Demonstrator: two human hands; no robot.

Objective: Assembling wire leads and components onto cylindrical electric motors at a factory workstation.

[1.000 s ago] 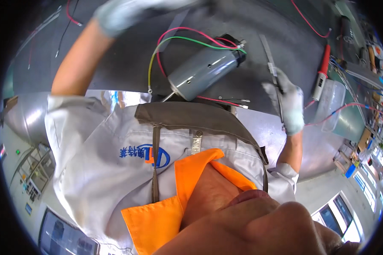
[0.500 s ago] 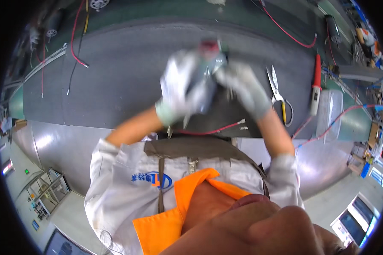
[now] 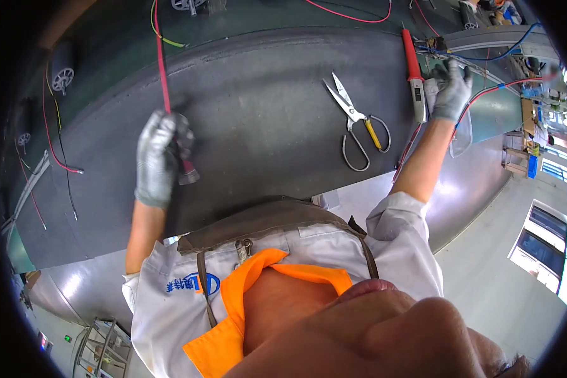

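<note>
Currently we have both gloved hands over the bench (image 3: 252, 138), well apart from each other. Our left hand (image 3: 155, 157) is at the left part of the dark surface, its fingers bunched at a straight red strip (image 3: 163, 69) that runs down to them from the far edge of view. Just beside those fingers, on their right, is a dark, blurred object (image 3: 184, 135) with a reddish lower part; whether we are pinching it, the strip or both, we cannot tell. Our right hand (image 3: 453, 94) is raised at the right, thumb and fingers spread with a gap between them, over a clear plastic container (image 3: 462, 142). Just to its left we see a red-and-white handheld tool (image 3: 416, 88), its red end pointing away from us and a thin red lead (image 3: 407, 148) trailing from its near end. Between our hands, nearer the right one, lie scissors (image 3: 355, 116) with parted blades pointing away and yellow on one handle loop. Beyond our left hand, a yellow-green wire (image 3: 173, 43) curves close to the red strip, and farther left a dark cylindrical motor (image 3: 62, 63) stands near a red wire (image 3: 51, 138) and a black wire (image 3: 67, 183). On the far right, a red cable (image 3: 485, 92) banded with blue arcs past our right hand, below a blue cable (image 3: 513, 51).
</note>
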